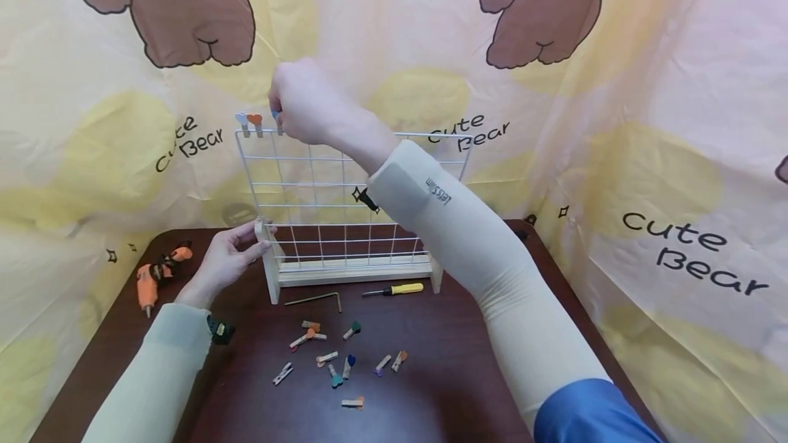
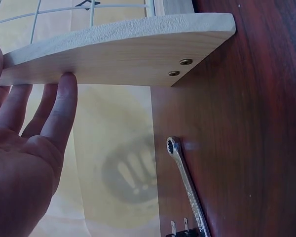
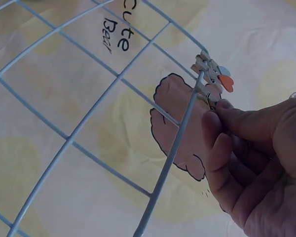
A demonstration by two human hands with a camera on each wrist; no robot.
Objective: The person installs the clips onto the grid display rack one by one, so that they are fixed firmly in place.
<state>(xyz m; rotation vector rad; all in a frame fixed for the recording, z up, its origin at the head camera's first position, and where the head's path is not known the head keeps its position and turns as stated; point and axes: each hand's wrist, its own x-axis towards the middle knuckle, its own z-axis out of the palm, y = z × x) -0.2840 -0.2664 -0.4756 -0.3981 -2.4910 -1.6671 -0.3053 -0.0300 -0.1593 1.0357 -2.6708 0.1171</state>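
A white wire grid (image 3: pixel 69 140) on a wooden stand rises from the table in the head view. My right hand (image 1: pixel 314 102) is at its top wire, left of the middle, where thumb and forefinger pinch a small wooden clothespin (image 3: pixel 208 100). Just to the left, two more clothespins sit on that wire, one with a light blue heart (image 1: pixel 241 119) and one with an orange heart (image 1: pixel 255 119). Lower down, my left hand (image 1: pixel 224 262) holds the stand's left wooden side piece (image 2: pixel 113 59), thumb on one face and fingertips against the other.
Several heart clothespins (image 1: pixel 335 376) lie scattered on the dark table (image 1: pixel 246 415) before the stand. Closer to it are a hex key (image 1: pixel 339 303) and a yellow screwdriver (image 1: pixel 406 288). An orange tool (image 1: pixel 147 286) lies at the left; the left wrist view shows a wrench (image 2: pixel 188 185).
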